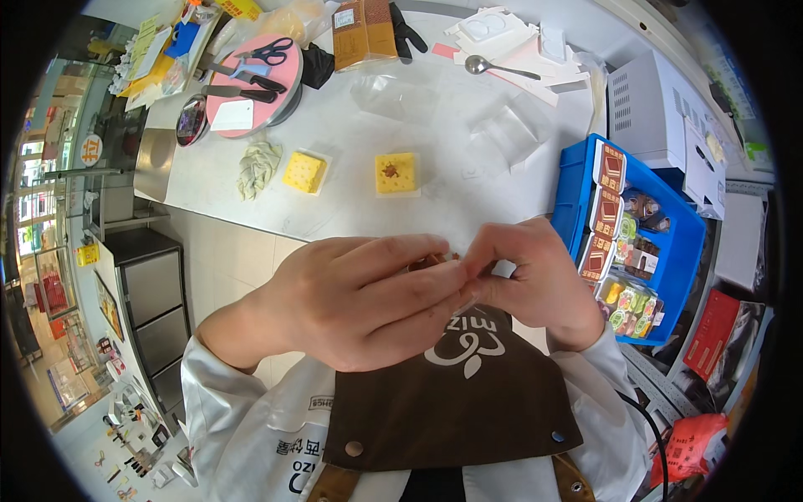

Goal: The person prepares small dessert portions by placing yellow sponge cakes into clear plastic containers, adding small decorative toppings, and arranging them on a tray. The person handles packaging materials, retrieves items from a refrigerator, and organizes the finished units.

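My left hand [357,295] is curled around a small brown thing, mostly hidden by the fingers, held up in front of the apron. My right hand [533,276] meets it, thumb and forefinger pinched together at the left fingertips; what they pinch cannot be made out. Beyond the hands, a square yellow cake [404,172] with reddish-brown bits on top sits on a thin white square on the table. A second yellow cake [303,172], its top dotted and without such bits, lies to its left on a similar square.
A crumpled cloth [259,169] lies left of the cakes. Behind it, a pink turntable [276,50] bears scissors and knives. Clear plastic packaging [508,135], a metal spoon [502,67] and white card pieces lie farther back. A blue crate [568,182] of packaged goods stands at the right.
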`<action>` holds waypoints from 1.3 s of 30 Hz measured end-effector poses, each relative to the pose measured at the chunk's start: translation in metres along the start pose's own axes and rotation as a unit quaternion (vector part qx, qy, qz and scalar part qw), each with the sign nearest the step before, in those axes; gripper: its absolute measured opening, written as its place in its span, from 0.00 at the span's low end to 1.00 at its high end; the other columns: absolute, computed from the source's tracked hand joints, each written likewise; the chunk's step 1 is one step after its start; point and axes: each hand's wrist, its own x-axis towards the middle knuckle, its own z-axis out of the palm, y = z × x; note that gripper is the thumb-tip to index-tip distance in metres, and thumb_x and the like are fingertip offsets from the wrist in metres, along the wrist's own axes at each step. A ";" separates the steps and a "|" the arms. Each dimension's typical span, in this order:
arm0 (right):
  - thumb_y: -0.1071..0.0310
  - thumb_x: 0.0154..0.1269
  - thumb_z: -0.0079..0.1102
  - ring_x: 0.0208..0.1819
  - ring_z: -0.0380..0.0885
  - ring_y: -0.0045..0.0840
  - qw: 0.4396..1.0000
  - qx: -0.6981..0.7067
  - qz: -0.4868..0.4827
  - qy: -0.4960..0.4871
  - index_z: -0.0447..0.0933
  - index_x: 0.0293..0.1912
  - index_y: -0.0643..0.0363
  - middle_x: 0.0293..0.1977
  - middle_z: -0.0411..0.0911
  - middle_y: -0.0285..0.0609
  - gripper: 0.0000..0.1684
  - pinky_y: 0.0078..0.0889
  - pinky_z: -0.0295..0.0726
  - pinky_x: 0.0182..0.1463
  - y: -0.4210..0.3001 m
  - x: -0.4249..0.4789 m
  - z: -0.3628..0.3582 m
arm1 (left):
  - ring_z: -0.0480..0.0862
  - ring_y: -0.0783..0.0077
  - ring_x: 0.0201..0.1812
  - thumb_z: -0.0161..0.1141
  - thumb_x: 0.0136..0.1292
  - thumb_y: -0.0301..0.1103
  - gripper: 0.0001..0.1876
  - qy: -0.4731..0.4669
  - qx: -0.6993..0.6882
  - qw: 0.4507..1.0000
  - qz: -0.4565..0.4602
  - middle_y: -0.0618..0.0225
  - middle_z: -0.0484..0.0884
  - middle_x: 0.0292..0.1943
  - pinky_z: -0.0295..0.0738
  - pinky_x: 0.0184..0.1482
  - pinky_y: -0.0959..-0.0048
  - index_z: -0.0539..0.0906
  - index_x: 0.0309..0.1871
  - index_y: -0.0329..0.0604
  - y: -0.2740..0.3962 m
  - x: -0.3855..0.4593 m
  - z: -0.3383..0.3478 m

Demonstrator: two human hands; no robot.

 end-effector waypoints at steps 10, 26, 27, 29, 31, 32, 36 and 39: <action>0.80 0.61 0.69 0.33 0.83 0.18 0.977 0.184 0.101 -0.025 0.79 0.35 0.66 0.30 0.85 0.41 0.06 0.22 0.81 0.38 0.014 0.000 0.007 | 0.88 0.63 0.46 0.71 0.47 0.26 0.12 -0.048 0.016 0.998 -0.039 0.66 0.88 0.47 0.86 0.38 0.75 0.87 0.37 0.42 0.005 0.000 -0.002; 0.74 0.58 0.74 0.32 0.86 0.23 0.995 0.081 -0.048 0.023 0.79 0.34 0.61 0.29 0.85 0.39 0.09 0.25 0.81 0.37 0.024 0.006 0.008 | 0.88 0.62 0.47 0.71 0.52 0.26 0.11 -0.055 -0.039 0.994 -0.085 0.63 0.86 0.50 0.87 0.45 0.69 0.87 0.40 0.40 0.003 0.005 -0.005; 0.73 0.57 0.76 0.32 0.87 0.25 0.994 0.066 -0.085 0.033 0.80 0.34 0.59 0.28 0.85 0.39 0.10 0.26 0.81 0.36 0.024 0.005 0.007 | 0.88 0.62 0.48 0.71 0.53 0.26 0.12 -0.050 -0.054 0.994 -0.083 0.62 0.86 0.51 0.87 0.47 0.69 0.87 0.43 0.40 0.002 0.007 -0.006; 0.71 0.56 0.77 0.33 0.87 0.29 0.989 0.098 -0.110 0.026 0.80 0.35 0.58 0.29 0.85 0.40 0.11 0.26 0.81 0.36 0.029 0.004 0.006 | 0.88 0.61 0.47 0.72 0.56 0.28 0.16 -0.023 -0.120 0.985 -0.122 0.62 0.84 0.52 0.86 0.48 0.68 0.86 0.49 0.39 0.001 0.010 -0.007; 0.70 0.55 0.78 0.33 0.88 0.32 0.984 0.109 -0.137 0.021 0.81 0.35 0.57 0.29 0.86 0.40 0.12 0.26 0.81 0.36 0.034 0.002 0.007 | 0.88 0.62 0.43 0.74 0.58 0.32 0.21 -0.001 -0.225 0.955 -0.195 0.62 0.85 0.50 0.84 0.46 0.68 0.83 0.54 0.39 0.001 0.009 -0.007; 0.69 0.55 0.78 0.33 0.87 0.33 0.982 0.104 -0.154 0.018 0.81 0.35 0.57 0.30 0.86 0.39 0.12 0.27 0.81 0.36 0.037 0.003 0.006 | 0.88 0.62 0.40 0.75 0.58 0.35 0.25 0.003 -0.274 0.934 -0.229 0.62 0.85 0.46 0.83 0.43 0.68 0.80 0.57 0.39 0.000 0.008 -0.008; 0.68 0.57 0.77 0.32 0.87 0.34 0.980 0.119 -0.155 -0.023 0.81 0.36 0.57 0.31 0.85 0.40 0.11 0.28 0.81 0.36 0.038 0.003 0.006 | 0.85 0.63 0.31 0.74 0.60 0.39 0.19 -0.072 -0.286 0.932 -0.213 0.68 0.84 0.31 0.78 0.34 0.68 0.80 0.49 0.43 -0.006 -0.001 0.003; 0.64 0.62 0.74 0.33 0.86 0.35 0.977 0.141 -0.153 -0.038 0.81 0.36 0.59 0.32 0.85 0.40 0.11 0.28 0.80 0.36 0.042 0.000 0.009 | 0.84 0.61 0.30 0.73 0.61 0.39 0.19 -0.082 -0.282 0.938 -0.183 0.67 0.83 0.30 0.77 0.32 0.68 0.78 0.49 0.44 -0.007 -0.002 0.006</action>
